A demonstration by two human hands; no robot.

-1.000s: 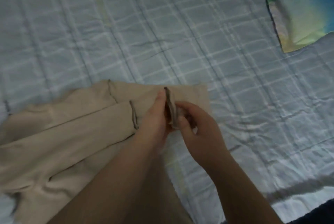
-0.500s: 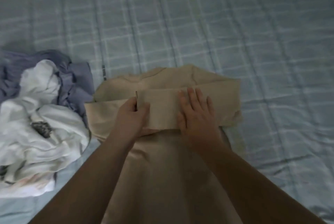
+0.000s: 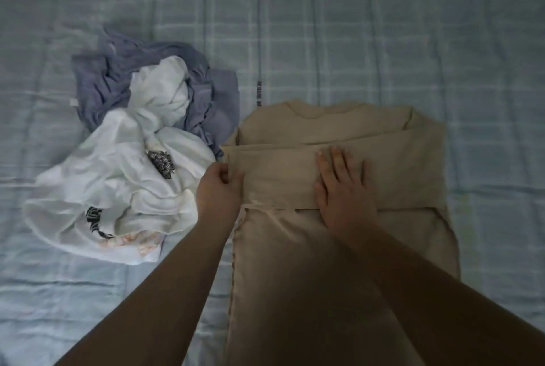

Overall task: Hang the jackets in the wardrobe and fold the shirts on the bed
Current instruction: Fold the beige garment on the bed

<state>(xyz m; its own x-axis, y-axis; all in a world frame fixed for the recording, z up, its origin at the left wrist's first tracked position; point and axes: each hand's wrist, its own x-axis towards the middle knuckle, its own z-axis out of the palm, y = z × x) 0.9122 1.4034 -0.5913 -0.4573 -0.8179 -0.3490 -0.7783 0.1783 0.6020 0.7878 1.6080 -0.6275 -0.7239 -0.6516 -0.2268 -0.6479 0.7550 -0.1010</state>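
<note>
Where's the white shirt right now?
Head view, left side: the white shirt lies crumpled on the bed, over the blue garment, left of the beige shirt.

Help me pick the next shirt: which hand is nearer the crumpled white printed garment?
Left. The left hand pinches the sleeve end of the folded beige shirt, right beside the crumpled white printed garment; the right hand presses flat on the sleeve, farther right.

Plaid-sheeted bed [image 3: 383, 26] w/ beige shirt [image 3: 295, 262] flat, white shirt [image 3: 118, 182] & blue-grey garment [image 3: 215, 106] crumpled beside it.
</note>
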